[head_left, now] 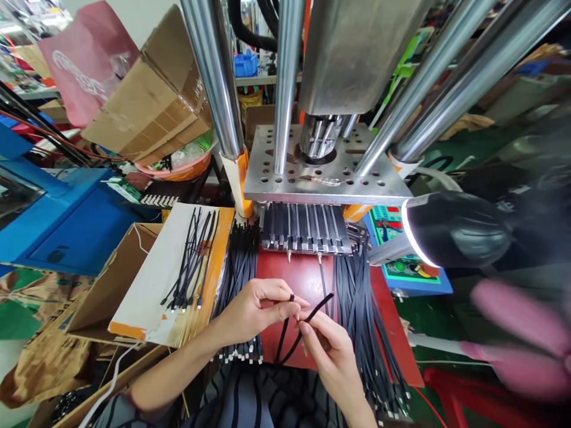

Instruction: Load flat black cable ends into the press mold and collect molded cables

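My left hand pinches a flat black cable between thumb and fingers; its dark tip just shows above them. My right hand pinches a black cable whose free end sticks up to the right. Both strands hang toward my lap, and I cannot tell whether they are one cable or two. My fingertips nearly meet over the red work surface. Beyond them, a slotted metal fixture sits under the press plate. A bundle of black cables lies left of my hands, another bundle to the right.
Several black cables lie on a white and orange board at left, over a cardboard box. Steel columns rise around the press. A round black lamp and a control panel are at right, near a blurred pink fan.
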The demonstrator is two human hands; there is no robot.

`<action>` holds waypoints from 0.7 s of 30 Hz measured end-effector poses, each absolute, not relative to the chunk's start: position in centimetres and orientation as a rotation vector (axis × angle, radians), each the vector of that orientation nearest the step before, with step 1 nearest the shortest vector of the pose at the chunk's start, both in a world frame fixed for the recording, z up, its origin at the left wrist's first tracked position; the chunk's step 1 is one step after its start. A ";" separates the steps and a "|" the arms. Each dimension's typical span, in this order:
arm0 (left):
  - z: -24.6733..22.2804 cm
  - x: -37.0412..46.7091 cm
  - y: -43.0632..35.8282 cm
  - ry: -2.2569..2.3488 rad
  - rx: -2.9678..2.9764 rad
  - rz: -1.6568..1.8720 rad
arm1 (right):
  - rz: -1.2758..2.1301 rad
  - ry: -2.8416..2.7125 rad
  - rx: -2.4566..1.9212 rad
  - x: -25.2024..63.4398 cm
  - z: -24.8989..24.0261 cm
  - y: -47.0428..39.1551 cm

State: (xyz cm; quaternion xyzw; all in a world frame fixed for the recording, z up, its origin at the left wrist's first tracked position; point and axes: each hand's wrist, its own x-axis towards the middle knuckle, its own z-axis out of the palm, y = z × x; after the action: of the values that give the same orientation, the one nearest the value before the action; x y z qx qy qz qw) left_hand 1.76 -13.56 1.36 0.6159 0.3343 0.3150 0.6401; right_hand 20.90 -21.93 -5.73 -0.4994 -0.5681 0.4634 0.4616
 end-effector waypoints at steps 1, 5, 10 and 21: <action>1.4 1.8 -13.4 0.763 1.402 0.723 | 1.144 -1.384 -1.196 21.0 -5.7 -21.9; 1.7 1.9 -13.1 0.719 1.392 0.747 | 1.095 -1.320 -0.996 21.1 -5.3 -21.4; 1.9 1.9 -13.0 0.703 1.479 0.786 | 0.938 -1.447 -1.109 20.2 -4.4 -20.4; 2.9 1.6 -12.9 0.718 1.535 0.815 | 1.136 -1.417 -1.119 18.9 -4.4 -20.3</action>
State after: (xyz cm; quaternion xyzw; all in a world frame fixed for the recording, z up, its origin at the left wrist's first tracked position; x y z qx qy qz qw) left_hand 1.56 -12.86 2.87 0.6594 0.3085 0.3501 0.5895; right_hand 18.94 -20.34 -4.41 -0.4593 -0.5815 0.4663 0.4833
